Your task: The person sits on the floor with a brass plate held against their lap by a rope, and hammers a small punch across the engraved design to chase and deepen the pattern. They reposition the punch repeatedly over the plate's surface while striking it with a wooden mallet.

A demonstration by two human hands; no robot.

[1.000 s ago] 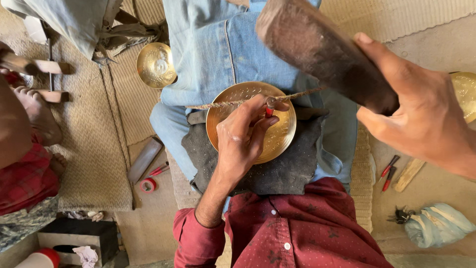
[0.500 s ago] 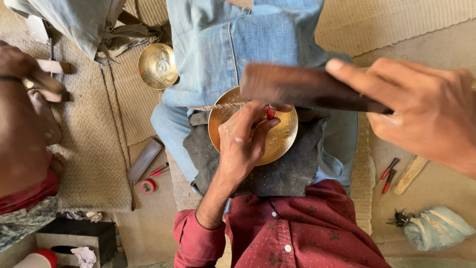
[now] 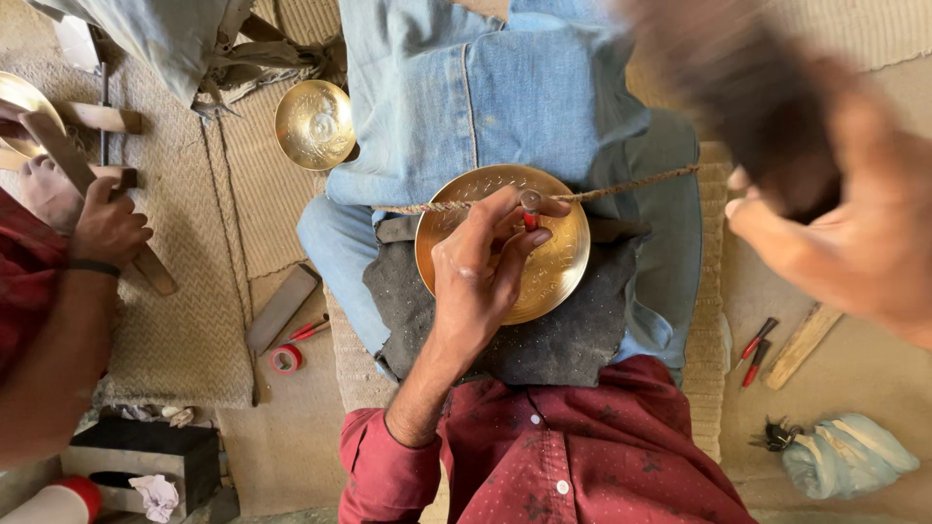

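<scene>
Left hand (image 3: 485,267): fingers pinched round a small punch (image 3: 529,209) with a red band, tip held upright on the brass plate (image 3: 558,257). Heel of the hand rests on the plate, I'd guess to steady the tool.

Right hand (image 3: 854,243): raised high on the right and heavily blurred, closed round a dark wooden block (image 3: 767,116), which looks like it serves as a mallet. Grip detail is lost in the blur.

Brass plate: flat on a dark pad (image 3: 544,340) across the lap, roughly centre of the scene. The pad probably cushions it and stops it sliding.

Cord (image 3: 631,184): twisted rope lying across the plate's far edge, seemingly to hold it down.

Other person: at the left edge, a hand (image 3: 107,228) gripping a wooden stick (image 3: 97,194).

Bits around: second brass bowl (image 3: 314,124) on the mat further off, a red tape roll (image 3: 284,359) on the left, red-handled tools (image 3: 755,340) and a wood piece (image 3: 801,344) within reach on the right.
</scene>
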